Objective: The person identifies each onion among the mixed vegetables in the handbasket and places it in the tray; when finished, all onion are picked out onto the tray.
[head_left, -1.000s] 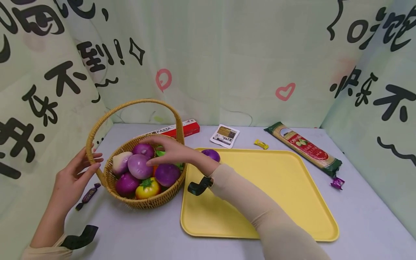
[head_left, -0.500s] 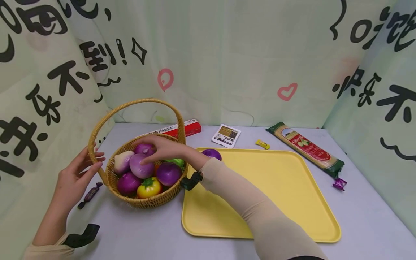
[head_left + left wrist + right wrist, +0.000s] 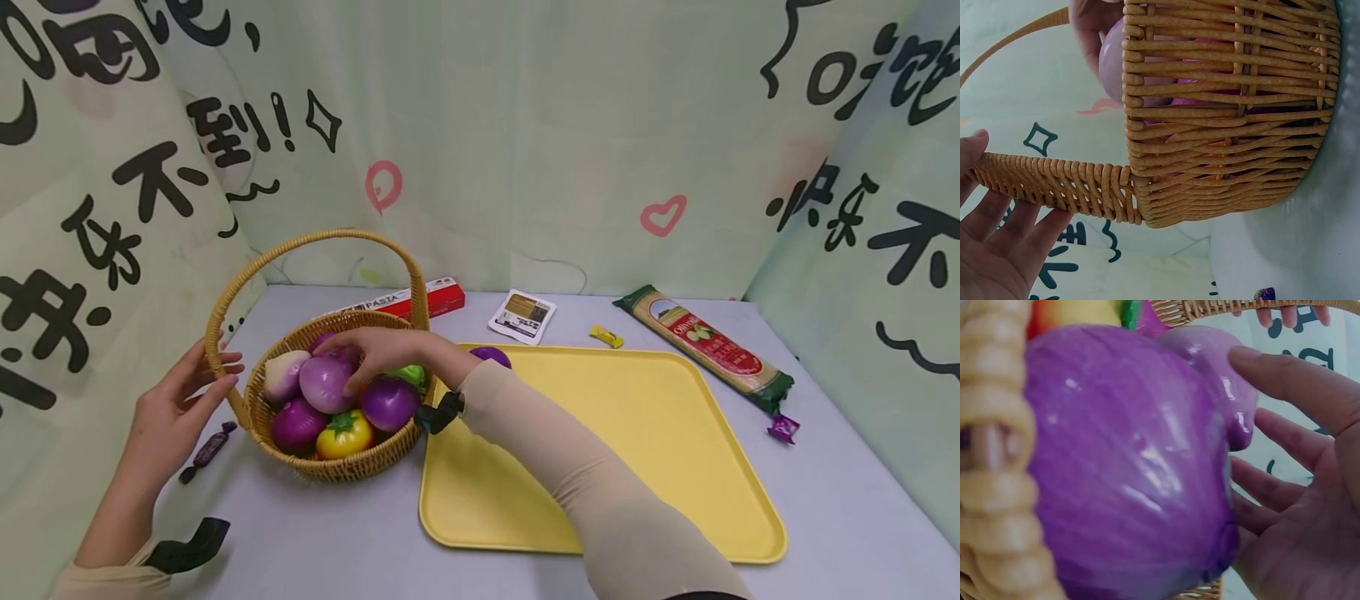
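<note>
My left hand [image 3: 168,408] grips the left side of the handle of a wicker basket [image 3: 348,468]; in the left wrist view its thumb and fingers lie on opposite sides of the handle [image 3: 1054,181]. My right hand [image 3: 386,350] reaches into the basket, curled round a pale purple onion [image 3: 324,383], its fingertips partly hidden behind it. In the right wrist view, the thumb lies against the onion [image 3: 1225,381]. Around it sit a dark purple streaked round vegetable [image 3: 390,403], a white-and-purple vegetable [image 3: 283,377], a purple onion [image 3: 297,425] and a yellow pepper [image 3: 345,435].
A yellow tray [image 3: 600,467] lies right of the basket, with a purple vegetable [image 3: 492,355] by its back left corner. Behind stand a pasta box [image 3: 444,296], a white pouch [image 3: 522,316], a yellow candy [image 3: 606,336] and a long green-ended packet [image 3: 701,343]. Wrapped candies [image 3: 207,452] lie about.
My right hand has moved slightly, its thumb shifting from the pale onion's front to its right side. The left hand keeps its hold on the handle.
</note>
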{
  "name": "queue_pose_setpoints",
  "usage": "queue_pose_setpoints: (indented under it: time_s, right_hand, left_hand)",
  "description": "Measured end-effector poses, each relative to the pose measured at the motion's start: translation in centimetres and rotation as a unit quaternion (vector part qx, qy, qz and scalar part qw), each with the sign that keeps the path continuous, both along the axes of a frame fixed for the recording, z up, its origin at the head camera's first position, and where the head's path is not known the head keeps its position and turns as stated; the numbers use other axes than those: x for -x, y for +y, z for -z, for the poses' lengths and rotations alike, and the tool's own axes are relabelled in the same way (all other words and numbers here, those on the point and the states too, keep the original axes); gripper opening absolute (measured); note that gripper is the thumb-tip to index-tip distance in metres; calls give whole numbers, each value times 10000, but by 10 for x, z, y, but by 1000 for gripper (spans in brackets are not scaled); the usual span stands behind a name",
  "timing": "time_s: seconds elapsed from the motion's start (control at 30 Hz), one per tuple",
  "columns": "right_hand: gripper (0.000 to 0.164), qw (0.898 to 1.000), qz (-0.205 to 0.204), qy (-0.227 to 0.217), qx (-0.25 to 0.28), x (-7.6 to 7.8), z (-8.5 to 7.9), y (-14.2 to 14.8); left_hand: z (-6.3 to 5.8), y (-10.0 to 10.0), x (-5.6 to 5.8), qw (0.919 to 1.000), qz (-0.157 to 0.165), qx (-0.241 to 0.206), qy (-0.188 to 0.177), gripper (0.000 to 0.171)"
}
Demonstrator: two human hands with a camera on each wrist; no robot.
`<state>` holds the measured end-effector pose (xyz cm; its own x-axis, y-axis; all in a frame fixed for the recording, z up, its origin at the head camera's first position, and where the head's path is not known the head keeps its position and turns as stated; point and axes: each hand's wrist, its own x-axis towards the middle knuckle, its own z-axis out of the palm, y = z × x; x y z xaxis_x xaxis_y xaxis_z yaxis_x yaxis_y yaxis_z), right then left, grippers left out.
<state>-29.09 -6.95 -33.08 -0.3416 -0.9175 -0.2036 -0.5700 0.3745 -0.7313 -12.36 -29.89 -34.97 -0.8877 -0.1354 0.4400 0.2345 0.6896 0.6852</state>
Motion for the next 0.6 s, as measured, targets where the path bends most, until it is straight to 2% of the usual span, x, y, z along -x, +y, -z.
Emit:
queue_pose_setpoints:
  time_s: [0.1,0.3,0.6]
  right_hand:
    - [64,9999,-22,-130,-97,-1,4,-1]
    - [66,9997,-32,16,-226,-5,4,-3]
    - [64,9995,-234,199,4,-10,4,-6]
  left_hand:
    - [0,1,0,10000,-18,-8,-25,53]
    - [1,0,0,10000,-19,-16,-37,54]
    - [0,0,0,10000,4,15,0,55]
